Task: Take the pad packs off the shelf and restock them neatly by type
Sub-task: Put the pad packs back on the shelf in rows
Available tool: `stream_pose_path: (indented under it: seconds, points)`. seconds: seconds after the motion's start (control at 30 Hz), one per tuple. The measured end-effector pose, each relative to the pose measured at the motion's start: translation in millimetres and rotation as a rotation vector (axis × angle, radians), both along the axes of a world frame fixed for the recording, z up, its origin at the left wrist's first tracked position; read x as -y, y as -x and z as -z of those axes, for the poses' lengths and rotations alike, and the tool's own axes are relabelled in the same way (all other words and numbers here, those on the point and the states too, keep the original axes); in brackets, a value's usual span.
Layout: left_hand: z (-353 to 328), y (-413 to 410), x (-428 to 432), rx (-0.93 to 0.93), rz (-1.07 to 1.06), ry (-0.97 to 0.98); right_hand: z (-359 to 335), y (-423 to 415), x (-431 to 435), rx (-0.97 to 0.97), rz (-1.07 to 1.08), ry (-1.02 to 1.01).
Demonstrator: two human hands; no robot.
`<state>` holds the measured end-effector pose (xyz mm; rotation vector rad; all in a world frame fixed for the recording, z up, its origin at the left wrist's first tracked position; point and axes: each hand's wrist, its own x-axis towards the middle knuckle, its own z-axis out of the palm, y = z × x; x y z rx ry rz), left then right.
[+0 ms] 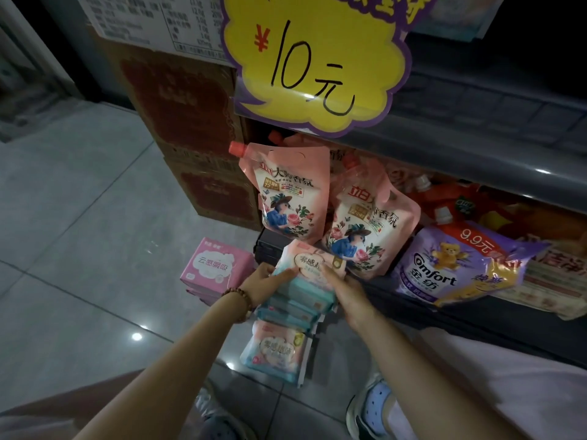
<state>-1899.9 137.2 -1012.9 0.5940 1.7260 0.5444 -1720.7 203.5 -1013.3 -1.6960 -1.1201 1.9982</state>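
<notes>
Overhead, a yellow price sign (317,61) is being hung over the upper shelf edge, while the low shelf (422,315) is being crowded by two pink detergent pouches (293,195) and a purple softener bag (457,268). Cardboard boxes (187,122) are being stacked at the left, with a pink pad pack (216,268) lying near them on the floor (79,249). Both bare arms are being stretched forward and down. A stack of pad packs (298,296) is being gripped in front of the pouches by the left hand (266,284), thumb laid on top, and by the right hand (347,293), fingers (330,276) curled round its right end.
</notes>
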Motion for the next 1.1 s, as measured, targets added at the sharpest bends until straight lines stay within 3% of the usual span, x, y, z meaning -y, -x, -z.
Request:
stream_pose_path:
  seconds: [0.07, 0.17, 0.23, 0.47, 0.53, 0.73, 0.93, 1.1]
  points:
    - [-0.9, -1.5, 3.1, -0.090, -0.013, 0.065, -2.0, 5.2, 8.0, 0.049, -0.086, 0.035]
    - [-8.9, -10.3, 3.7, 0.131, -0.143, 0.139, -5.8, 6.2, 11.9, -0.075, -0.124, 0.243]
    - [-11.3, -13.2, 4.3, 0.177, -0.168, 0.145, -10.0, 6.3, 16.3, -0.170, -0.121, 0.313]
    - [-72.0, -8.0, 20.9, 0.297, -0.112, -0.011, -54.4, 0.9, 38.4, -0.303, -0.159, 0.202]
    - [-104.2, -4.9, 25.2, 0.254, -0.048, -0.103, -79.6, -2.7, 43.1, -0.356, -0.163, 0.099]
    - [-216.6, -3.7, 21.3, -0.145, 0.212, -0.450, -187.4, -28.6, 50.9, -0.374, -0.230, -0.262]
    - [-330.2, -43.2, -13.5, -0.184, 0.298, -0.826, -299.2, -76.5, 21.0, -0.269, -0.195, -0.711]
    - [-385.9, -75.3, -54.8, -0.392, 0.418, -1.028, -346.4, -109.0, -23.5, -0.186, -0.170, -1.022]
